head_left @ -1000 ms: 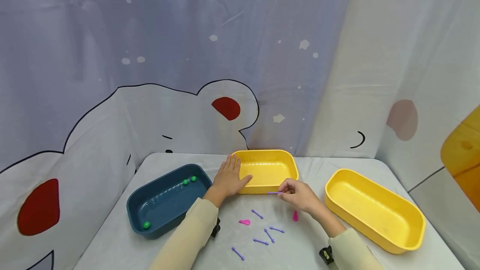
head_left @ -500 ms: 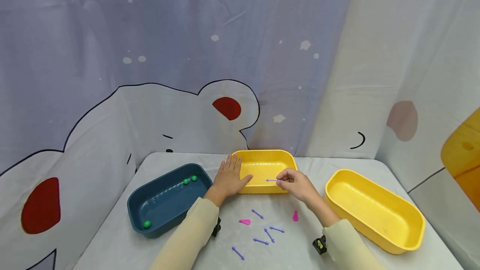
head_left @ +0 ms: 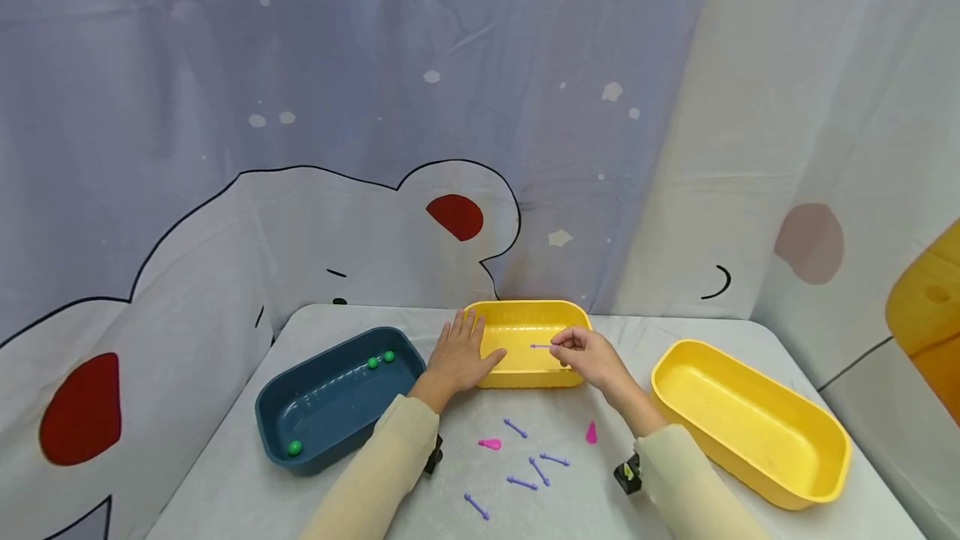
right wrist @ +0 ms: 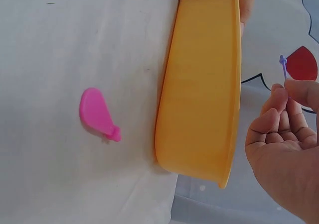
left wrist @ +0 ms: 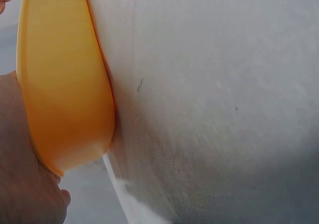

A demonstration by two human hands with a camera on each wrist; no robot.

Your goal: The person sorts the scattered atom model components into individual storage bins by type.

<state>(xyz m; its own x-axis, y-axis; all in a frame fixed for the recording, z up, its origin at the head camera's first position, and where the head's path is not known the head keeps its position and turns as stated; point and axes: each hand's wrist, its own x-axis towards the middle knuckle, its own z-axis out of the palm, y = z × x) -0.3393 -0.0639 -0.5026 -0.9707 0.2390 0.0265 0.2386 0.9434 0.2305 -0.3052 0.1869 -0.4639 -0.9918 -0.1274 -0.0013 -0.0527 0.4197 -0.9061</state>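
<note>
My left hand (head_left: 457,358) rests with spread, straight fingers across the left rim of the middle yellow tray (head_left: 525,380). Over the right part of that tray, my right hand (head_left: 591,355) pinches one end of a thin purple stick (head_left: 540,346) between thumb and fingertips. The stick points left, and its knobbed tip (right wrist: 283,60) shows in the right wrist view above the tray's rim. Several similar purple sticks (head_left: 538,471) lie loose on the white cloth in front. Two pink paddle-shaped pieces (head_left: 490,444) lie there too, one of them below my right wrist.
On the left stands a dark blue tray (head_left: 330,400) with 3 green balls inside, one of them a ball (head_left: 295,447) at the near end. Another yellow tray (head_left: 750,423) stands at the right, angled. A printed curtain (head_left: 360,232) hangs behind the table.
My right hand has moved forward and slightly left with the purple stick, from the tray's front edge to over its inside. My left hand has stayed on the rim.
</note>
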